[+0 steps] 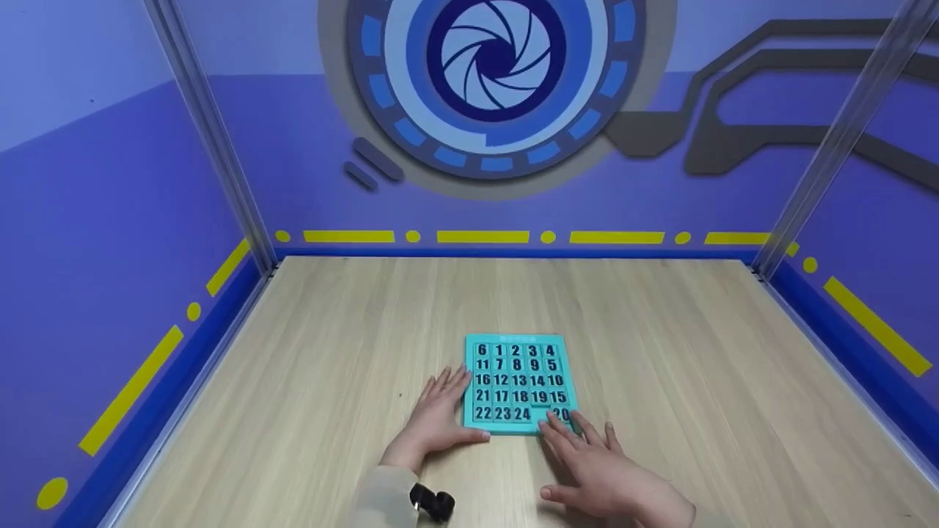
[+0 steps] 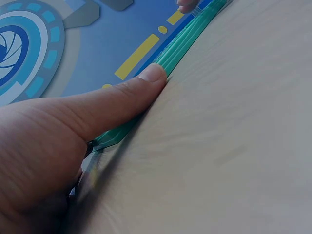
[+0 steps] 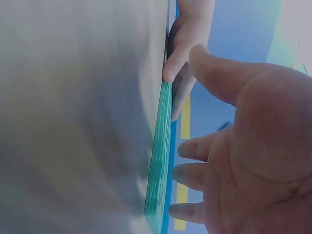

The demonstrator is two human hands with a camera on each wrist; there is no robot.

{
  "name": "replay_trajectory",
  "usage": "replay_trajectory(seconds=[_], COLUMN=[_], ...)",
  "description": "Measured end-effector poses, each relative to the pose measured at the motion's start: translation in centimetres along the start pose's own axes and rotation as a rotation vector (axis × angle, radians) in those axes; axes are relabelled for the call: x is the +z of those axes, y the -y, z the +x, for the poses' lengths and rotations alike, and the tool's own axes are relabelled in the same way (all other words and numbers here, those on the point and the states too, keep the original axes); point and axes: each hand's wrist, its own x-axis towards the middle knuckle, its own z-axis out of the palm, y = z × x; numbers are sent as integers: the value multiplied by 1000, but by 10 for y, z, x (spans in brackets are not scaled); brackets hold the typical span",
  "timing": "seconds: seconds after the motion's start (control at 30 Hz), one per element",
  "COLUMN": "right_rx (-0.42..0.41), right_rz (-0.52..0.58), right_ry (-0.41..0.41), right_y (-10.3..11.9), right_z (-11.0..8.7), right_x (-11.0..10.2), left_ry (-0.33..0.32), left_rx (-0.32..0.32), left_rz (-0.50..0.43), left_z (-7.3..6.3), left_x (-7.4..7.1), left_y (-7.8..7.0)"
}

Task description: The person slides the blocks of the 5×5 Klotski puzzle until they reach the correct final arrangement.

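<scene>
A turquoise sliding number puzzle (image 1: 515, 431) lies flat on the table, its tiles printed with black numerals. In its bottom row a gap shows between the tiles marked 24 and 20. My left hand (image 1: 436, 419) steadies the lower left corner, fingers extended along the left side and thumb against the near edge. That thumb (image 2: 122, 97) lies straight along the green edge in the left wrist view. Over the lower right corner is my right hand (image 1: 598, 466), fingertips at the gap and the 20 tile, partly covering them. Its fingers (image 3: 195, 148) look loosely extended; whether they touch a tile, I cannot tell.
The wooden table (image 1: 352, 330) is bounded by a blue printed back wall (image 1: 293, 161) and side walls with metal corner posts. A small black object (image 1: 434, 503) sits at my left sleeve.
</scene>
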Motion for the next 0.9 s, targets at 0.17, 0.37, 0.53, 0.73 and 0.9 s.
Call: replay_trajectory(seconds=[0.17, 0.37, 0.53, 0.73, 0.9], right_rx=[-4, -4, -33, -54, -48], right_rz=[-18, -12, -26, -53, -58], right_ry=[38, 77, 64, 58, 77], right_y=[8, 13, 17, 22, 23], right_z=[9, 17, 19, 22, 24], right_x=[0, 1, 4, 7, 7], left_ry=[-9, -8, -7, -4, -3], left_rx=[18, 20, 16, 17, 23], left_rz=[14, 9, 8, 20, 27], left_z=[0, 0, 0, 0, -1], left_x=[0, 0, -1, -1, 0], left_y=[0, -1, -2, -1, -1])
